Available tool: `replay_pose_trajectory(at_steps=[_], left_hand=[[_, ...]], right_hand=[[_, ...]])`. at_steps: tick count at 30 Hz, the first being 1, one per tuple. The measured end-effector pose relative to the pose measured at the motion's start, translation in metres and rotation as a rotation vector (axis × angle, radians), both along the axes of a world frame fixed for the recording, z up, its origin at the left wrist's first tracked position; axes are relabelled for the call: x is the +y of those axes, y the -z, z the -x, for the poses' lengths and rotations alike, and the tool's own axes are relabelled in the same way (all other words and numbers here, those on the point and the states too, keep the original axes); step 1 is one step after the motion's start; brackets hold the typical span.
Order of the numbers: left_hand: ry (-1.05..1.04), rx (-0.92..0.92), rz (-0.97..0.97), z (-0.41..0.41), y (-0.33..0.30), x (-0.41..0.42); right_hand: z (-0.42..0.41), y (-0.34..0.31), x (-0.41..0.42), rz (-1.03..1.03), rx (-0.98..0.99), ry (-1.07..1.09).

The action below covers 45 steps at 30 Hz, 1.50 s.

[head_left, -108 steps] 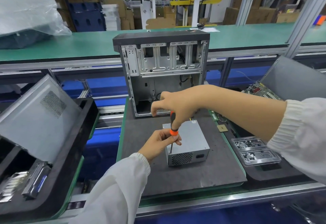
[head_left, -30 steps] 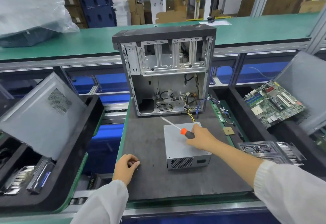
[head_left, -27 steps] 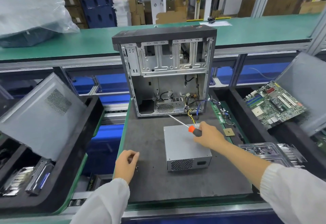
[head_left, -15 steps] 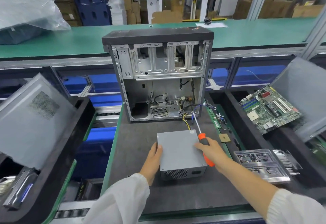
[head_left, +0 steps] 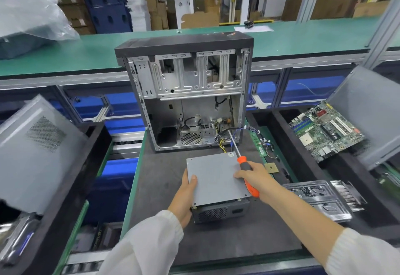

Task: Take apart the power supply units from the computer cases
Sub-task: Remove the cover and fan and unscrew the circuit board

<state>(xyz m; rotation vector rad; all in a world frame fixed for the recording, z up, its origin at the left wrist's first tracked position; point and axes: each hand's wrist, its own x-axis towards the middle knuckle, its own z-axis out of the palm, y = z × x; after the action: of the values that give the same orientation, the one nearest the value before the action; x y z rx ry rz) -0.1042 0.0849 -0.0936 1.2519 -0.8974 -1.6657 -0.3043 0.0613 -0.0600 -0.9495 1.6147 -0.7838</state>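
The left hand (head_left: 184, 194) is gripping the left edge of the flat grey metal lid (head_left: 216, 177) of the boxy grey power supply unit (head_left: 219, 211), thumb curled over the top and fingers hidden underneath. The right hand (head_left: 257, 177) is wrapping its fingers round the orange-and-black handle of a screwdriver (head_left: 244, 166) while its fingertips are pressing on the lid's right side; the steel shaft is pointing away from the person toward the cables. The lid is sitting slightly askew on the unit, showing a gap along the near edge above the vented front. The unit is resting between the two hands on a dark grey foam mat (head_left: 160, 188). Just beyond the hands, an open silver-and-black computer tower case (head_left: 186, 84) is standing upright on the mat, with loose coloured cables (head_left: 225, 138) spilling out at its lower right. To the right of the right hand a small square gold-topped processor chip (head_left: 271, 167) is lying flat, and farther right a green motherboard (head_left: 324, 129) is leaning in a black tray (head_left: 290, 142). Well left of the left hand, a grey perforated side panel (head_left: 39, 145) is tilting.
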Motion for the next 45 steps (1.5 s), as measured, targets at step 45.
replay_pose_trajectory(at_steps=[45], left_hand=[[-0.895,-0.653,0.171,-0.11,0.039,-0.063]], right_hand=[[-0.116,0.027,-0.07,0.483,0.426,-0.627]])
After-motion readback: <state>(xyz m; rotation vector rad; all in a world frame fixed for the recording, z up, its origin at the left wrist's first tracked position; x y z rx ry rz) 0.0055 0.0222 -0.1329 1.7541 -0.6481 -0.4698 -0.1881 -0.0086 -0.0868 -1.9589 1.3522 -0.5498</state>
